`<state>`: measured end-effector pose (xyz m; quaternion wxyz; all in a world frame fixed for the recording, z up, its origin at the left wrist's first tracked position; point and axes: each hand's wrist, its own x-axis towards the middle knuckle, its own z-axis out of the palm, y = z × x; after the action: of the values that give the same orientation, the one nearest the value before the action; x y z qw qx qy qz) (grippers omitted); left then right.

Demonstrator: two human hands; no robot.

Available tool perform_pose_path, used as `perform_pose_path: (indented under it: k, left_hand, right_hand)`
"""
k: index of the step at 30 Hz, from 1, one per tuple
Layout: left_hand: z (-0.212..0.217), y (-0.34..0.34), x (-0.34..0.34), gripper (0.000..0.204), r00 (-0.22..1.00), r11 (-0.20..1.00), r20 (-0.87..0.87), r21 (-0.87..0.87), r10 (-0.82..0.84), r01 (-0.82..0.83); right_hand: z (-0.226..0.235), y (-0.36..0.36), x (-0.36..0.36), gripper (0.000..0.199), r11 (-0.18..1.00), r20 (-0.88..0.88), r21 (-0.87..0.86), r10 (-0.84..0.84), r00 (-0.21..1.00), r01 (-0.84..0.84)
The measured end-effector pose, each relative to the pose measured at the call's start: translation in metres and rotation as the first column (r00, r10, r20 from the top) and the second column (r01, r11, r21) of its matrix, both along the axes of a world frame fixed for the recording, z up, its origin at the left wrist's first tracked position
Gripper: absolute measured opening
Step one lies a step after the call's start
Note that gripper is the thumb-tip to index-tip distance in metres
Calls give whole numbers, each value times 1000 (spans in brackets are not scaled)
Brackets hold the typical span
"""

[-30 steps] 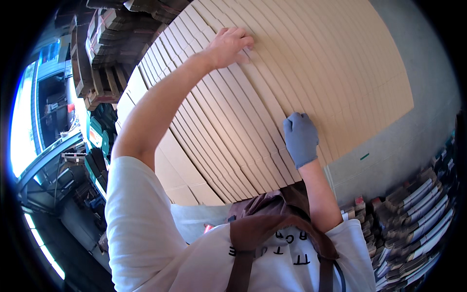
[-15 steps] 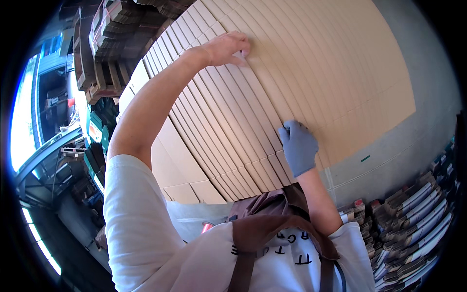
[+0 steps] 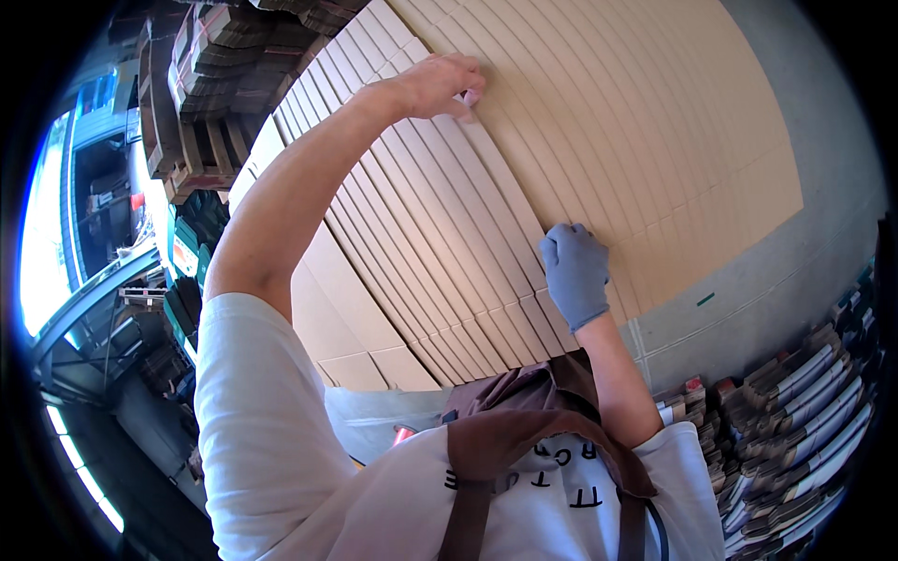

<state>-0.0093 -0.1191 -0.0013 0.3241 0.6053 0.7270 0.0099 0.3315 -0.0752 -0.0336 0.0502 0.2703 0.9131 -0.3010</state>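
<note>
Reaching over a broad cardboard fan point(image 3: 673, 131) of overlapping tan sheets, the bare left hand point(image 3: 441, 86) lies across its far part, fingers bent beside a sheet's edge; whether they grip it I cannot tell. On the fan's near part, the right hand point(image 3: 575, 278), in a grey glove, has its fingers curled in, and any hold on an edge is hidden. Below the fan is a white shirt point(image 3: 271, 402) with black lettering point(image 3: 586, 498), partly covered by a brown apron point(image 3: 500, 438). Left of the fan, a pale panel point(image 3: 183, 259) among dark green stacks point(image 3: 204, 220) is too small to read; bundled cardboard point(image 3: 795, 439) lies beyond its near right edge.
</note>
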Motion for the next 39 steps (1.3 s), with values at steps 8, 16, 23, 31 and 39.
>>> perform_pose_path:
  k: [8,16,23,31,39]
  left_hand:
    - [6,7,1,25,1000,998,1,-56,15,-15]
    - [2,5,-1,23,1000,1000,0,-17,0,0]
    - [-6,3,2,22,999,1000,-45,7,31,-31]
    - [-1,6,3,22,997,997,1,-29,71,-71]
    - [2,3,16,25,989,996,-121,-6,82,-84]
  right_hand:
    - [-6,5,0,18,998,32,-63,-4,999,6]
    - [-11,6,2,17,998,-1,-52,-22,1000,22]
    - [-10,4,0,16,999,27,-2,-49,998,49]
    - [-11,10,1,16,994,-1,-88,-71,998,70]
    - [-9,8,0,17,995,50,-62,-68,996,71]
